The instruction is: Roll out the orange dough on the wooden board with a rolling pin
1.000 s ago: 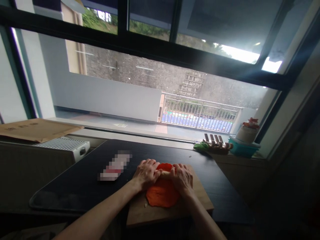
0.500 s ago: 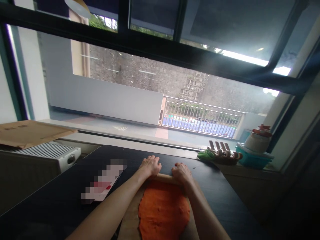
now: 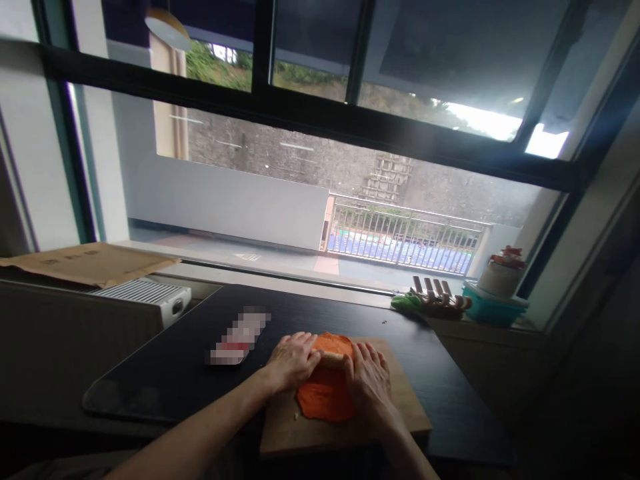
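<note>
A flattened sheet of orange dough (image 3: 327, 399) lies on a wooden board (image 3: 400, 413) in front of me. A pale wooden rolling pin (image 3: 332, 360) rests across the dough, with orange showing on both its far and near sides. My left hand (image 3: 294, 359) is over the pin's left end, and my right hand (image 3: 370, 375) is over its right end. Fingers and palms cover both ends of the pin, so only its middle shows. A small pale crumb (image 3: 296, 416) sits on the board by the dough's lower left edge.
Left of the board, a blurred-out flat item (image 3: 239, 339) lies on the dark table (image 3: 175, 373). A brown paper envelope (image 3: 95, 262) rests on a white radiator (image 3: 145, 292). Near the window sill are a green cloth (image 3: 406, 304), a rack (image 3: 440, 300) and a teal container (image 3: 493, 303).
Both hands have brought the rolling pin back from the dough's far edge to partway across it. The camera view has shifted, and more of the board and table shows.
</note>
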Motion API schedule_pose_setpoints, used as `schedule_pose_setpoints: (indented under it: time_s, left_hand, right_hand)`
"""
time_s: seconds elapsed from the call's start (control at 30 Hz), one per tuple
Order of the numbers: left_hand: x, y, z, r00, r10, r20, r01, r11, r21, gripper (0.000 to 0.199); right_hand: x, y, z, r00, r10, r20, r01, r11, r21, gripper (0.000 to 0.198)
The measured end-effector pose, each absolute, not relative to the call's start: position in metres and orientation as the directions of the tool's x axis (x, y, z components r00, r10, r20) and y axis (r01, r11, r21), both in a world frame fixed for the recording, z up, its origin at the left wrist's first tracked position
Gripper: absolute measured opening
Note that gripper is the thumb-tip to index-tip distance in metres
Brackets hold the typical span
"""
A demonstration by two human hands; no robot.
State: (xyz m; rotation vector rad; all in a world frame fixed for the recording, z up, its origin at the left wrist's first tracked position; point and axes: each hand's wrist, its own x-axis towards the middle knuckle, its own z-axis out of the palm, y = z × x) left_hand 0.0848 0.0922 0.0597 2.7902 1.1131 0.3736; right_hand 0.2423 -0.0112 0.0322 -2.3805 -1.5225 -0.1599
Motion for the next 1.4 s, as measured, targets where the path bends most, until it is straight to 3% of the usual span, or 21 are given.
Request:
schedule_pose_setpoints:
  time_s: [0.23, 0.5, 0.7, 0.97, 1.2, 1.4]
  left_hand:
    - [0.099, 0.108, 0.063, 0.684, 0.723, 0.094, 0.701, -0.688, 0.187, 0.053]
    - [0.141, 0.166, 0.059, 0.602, 0.799, 0.007, 0.778, -0.588, 0.222, 0.057]
    - [0.131, 0.147, 0.058, 0.622, 0.781, 0.046, 0.758, -0.616, 0.216, 0.056]
    - [0.073, 0.074, 0.054, 0.708, 0.659, 0.254, 0.622, -0.752, 0.218, 0.050]
    - [0.069, 0.068, 0.071, 0.711, 0.672, 0.208, 0.622, -0.739, 0.260, 0.047]
    - [0.126, 0.102, 0.068, 0.623, 0.767, 0.152, 0.716, -0.638, 0.283, 0.056]
  right_hand:
    - [0.252, 0.011, 0.048, 0.448, 0.886, 0.119, 0.879, -0.412, -0.239, 0.050]
    - [0.284, 0.068, 0.057, 0.430, 0.898, 0.091, 0.881, -0.396, -0.258, 0.043]
    - [0.271, 0.046, 0.055, 0.432, 0.889, 0.152, 0.890, -0.394, -0.228, 0.044]
    - [0.226, -0.033, 0.029, 0.400, 0.866, 0.302, 0.917, -0.381, -0.121, 0.053]
    - [0.255, -0.023, 0.041, 0.298, 0.897, 0.326, 0.947, -0.236, -0.217, 0.041]
    - [0.276, 0.044, 0.046, 0.457, 0.845, 0.280, 0.887, -0.410, -0.211, 0.043]
